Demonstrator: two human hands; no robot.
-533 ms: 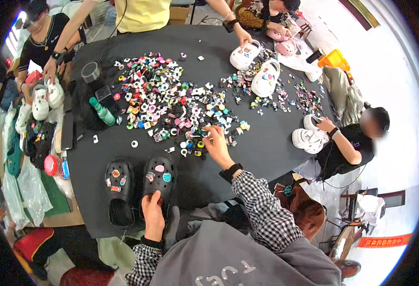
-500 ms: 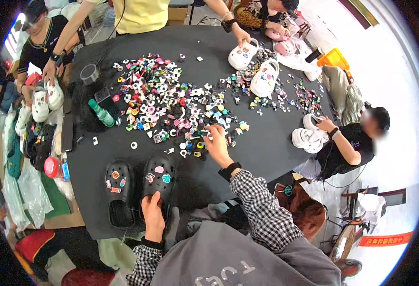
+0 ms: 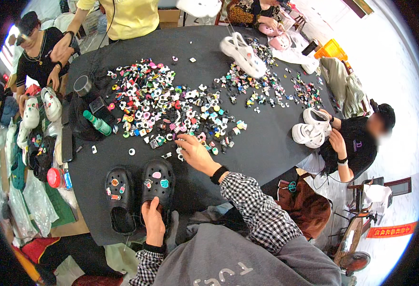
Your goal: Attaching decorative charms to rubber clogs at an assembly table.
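Clog (image 3: 164, 193), head view: lying on the dark table (image 3: 200, 188), toe pointing away, second clog (image 3: 115, 202) lying just to its left. Left hand (image 3: 154, 223) is gripping the heel end, fingers closed on it. Right hand (image 3: 195, 153) is reaching over the near edge of the charms (image 3: 145, 95), fingers half-curled; cannot tell whether they are holding one. Co-worker at right is handling white clogs (image 3: 309, 133).

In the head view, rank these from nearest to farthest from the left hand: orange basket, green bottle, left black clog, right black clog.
1. Right black clog: touching the left hand.
2. Left black clog: just to its left.
3. Green bottle: farther up, left.
4. Orange basket: far upper right.
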